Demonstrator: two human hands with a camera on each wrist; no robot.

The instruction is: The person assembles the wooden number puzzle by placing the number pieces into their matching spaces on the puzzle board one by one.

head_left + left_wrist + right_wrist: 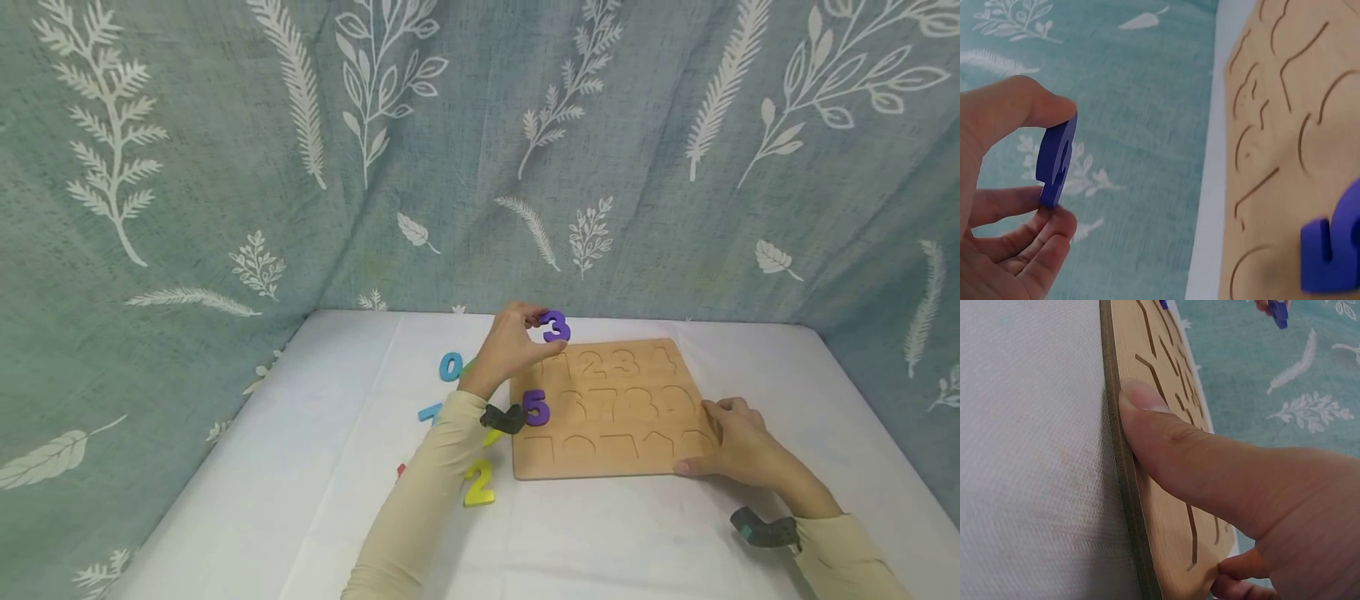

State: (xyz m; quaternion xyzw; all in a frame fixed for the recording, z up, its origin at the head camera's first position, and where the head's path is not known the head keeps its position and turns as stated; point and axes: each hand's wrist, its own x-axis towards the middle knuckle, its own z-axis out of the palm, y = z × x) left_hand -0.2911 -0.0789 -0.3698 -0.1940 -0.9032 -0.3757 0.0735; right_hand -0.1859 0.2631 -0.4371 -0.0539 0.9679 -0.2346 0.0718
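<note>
In the head view my left hand [512,343] pinches a purple number 3 [557,326] between thumb and fingers, raised above the far left corner of a wooden number board [600,458]. In the left wrist view that purple 3 [1057,159] appears nearly edge-on. A purple number 5 [536,408] lies on the board's left side, below my left wrist. My right hand [738,446] grips the board's near right corner. Its thumb [1166,431] presses at the near edge, while the other fingers are at the right side. The board bears carved digit outlines.
Left of the board, a blue 0 [451,367], a yellow 2 [478,483] and a blue piece [430,412] lie on the white cloth [345,417]. My left sleeve partly covers other pieces there. A patterned green curtain [465,167] hangs behind the table.
</note>
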